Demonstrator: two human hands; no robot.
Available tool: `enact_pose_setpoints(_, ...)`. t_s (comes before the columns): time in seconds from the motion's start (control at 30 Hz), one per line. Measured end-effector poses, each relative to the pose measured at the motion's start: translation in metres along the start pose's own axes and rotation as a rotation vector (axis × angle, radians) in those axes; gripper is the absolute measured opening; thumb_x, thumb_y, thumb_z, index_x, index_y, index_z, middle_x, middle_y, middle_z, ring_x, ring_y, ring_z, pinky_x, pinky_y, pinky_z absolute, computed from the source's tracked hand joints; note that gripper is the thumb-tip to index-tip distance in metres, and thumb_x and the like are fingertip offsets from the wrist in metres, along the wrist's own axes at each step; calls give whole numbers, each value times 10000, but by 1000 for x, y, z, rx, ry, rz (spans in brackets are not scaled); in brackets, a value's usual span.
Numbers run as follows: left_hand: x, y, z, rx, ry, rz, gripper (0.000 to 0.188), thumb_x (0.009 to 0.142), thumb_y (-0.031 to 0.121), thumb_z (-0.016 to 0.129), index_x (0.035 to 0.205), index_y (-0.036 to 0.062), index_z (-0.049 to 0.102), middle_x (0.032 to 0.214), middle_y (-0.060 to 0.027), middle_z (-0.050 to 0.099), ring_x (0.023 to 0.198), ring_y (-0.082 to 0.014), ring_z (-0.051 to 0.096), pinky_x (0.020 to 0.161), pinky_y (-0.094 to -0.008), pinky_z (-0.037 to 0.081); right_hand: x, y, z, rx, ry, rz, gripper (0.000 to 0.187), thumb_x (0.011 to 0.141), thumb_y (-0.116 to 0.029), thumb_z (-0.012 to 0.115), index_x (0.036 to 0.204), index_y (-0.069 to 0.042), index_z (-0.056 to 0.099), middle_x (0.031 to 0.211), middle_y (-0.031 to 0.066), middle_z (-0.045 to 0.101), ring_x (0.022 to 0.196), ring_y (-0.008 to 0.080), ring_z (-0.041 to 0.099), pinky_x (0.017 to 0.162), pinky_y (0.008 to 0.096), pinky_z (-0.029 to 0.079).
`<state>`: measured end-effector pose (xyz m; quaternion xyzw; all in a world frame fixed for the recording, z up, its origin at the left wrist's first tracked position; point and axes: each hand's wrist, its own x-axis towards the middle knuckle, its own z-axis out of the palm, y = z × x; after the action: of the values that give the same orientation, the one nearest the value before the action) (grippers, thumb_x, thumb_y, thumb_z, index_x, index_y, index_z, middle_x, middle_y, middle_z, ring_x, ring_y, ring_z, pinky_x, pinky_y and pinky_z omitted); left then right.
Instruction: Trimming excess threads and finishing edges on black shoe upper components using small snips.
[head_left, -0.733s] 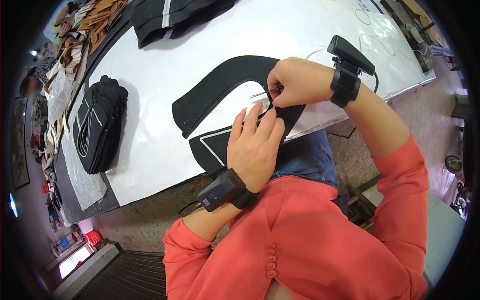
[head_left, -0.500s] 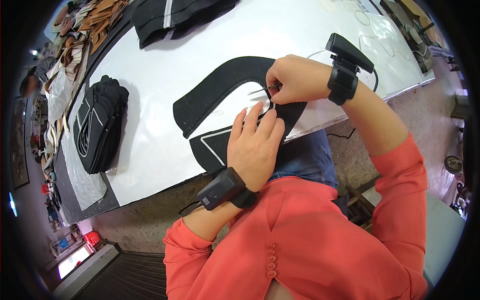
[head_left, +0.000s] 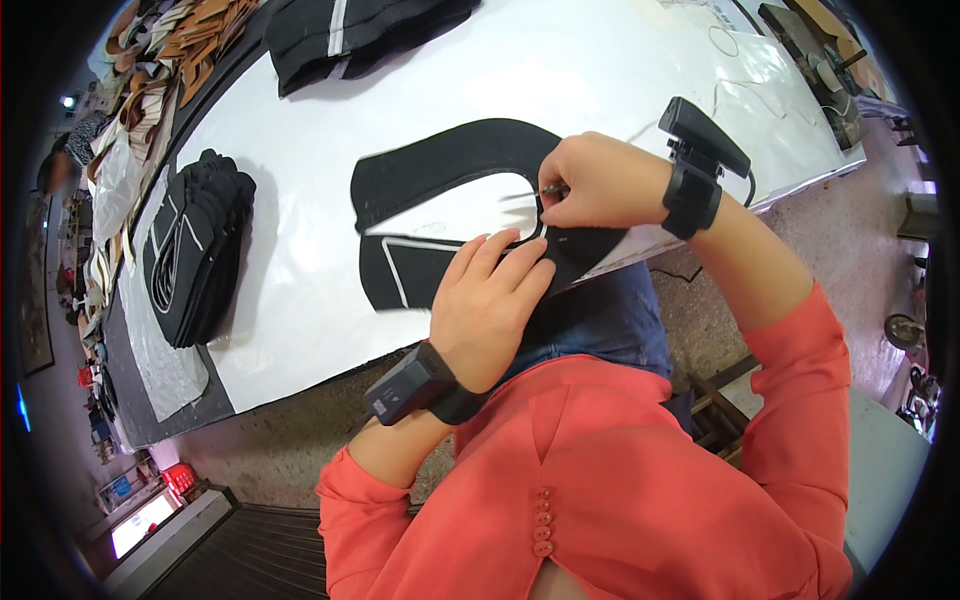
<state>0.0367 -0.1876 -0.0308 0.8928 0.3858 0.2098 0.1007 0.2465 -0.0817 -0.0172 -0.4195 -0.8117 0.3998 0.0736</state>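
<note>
A curved black shoe-upper piece point(head_left: 440, 155) lies on the white-topped table in front of me, shaped like a U open to the left. A thin white strip point(head_left: 394, 272) runs along its nearer arm and inner edge. My left hand point(head_left: 490, 300) rests on that arm, fingers stretched out flat, fingertips by the inner edge and the strip. At the bend, my right hand point(head_left: 600, 180) is closed in a pinch on a slim pointed metal tool point(head_left: 520, 197). The tool's tip points left over the opening; its rear part is hidden in my fingers.
A stack of black pieces point(head_left: 195, 250) with white lines stands at the left. More black pieces point(head_left: 370, 35) lie at the far side. Brown and tan scraps point(head_left: 205, 40) pile up beyond the table's left edge. A thin white cord point(head_left: 750, 85) trails at the right.
The black piece has turned, its nearer arm swinging up so the two ends come closer together. My left hand has shifted slightly left, and my right hand slightly down.
</note>
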Motion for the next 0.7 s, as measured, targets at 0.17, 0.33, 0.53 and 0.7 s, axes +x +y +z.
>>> enact_pose_setpoints(0.17,-3,-4,-8,49,-19,33,242,819,19,594,1041,71,673,1207,-55,668,1185,-305,596,1006,-471,470,-4,-9,11,-27,17,-3,197,747,-168,700,803,21,714,693,173,663,627,289,653,619,354,511)
enact_pose_setpoints(0.33,-1,4,1,53,42,-14,214,813,15,602,1008,72,671,1193,-54,673,1179,-304,599,998,-465,475,-4,-7,2,-7,46,-7,177,766,-165,706,794,10,713,676,145,661,608,262,647,604,342,508)
enact_pose_setpoints(0.53,-6,-12,-7,-38,14,61,162,818,31,609,961,65,675,1172,-53,682,1168,-289,608,991,-453,479,-10,-25,8,23,-53,148,176,793,-153,696,798,23,706,657,150,660,587,223,678,570,339,518)
enact_pose_setpoints(0.7,-5,-7,-8,22,0,50,167,821,23,601,965,68,674,1182,-43,682,1179,-288,605,980,-451,487,-12,-11,9,83,-10,90,182,767,-150,700,780,32,696,651,160,646,582,254,646,580,336,509)
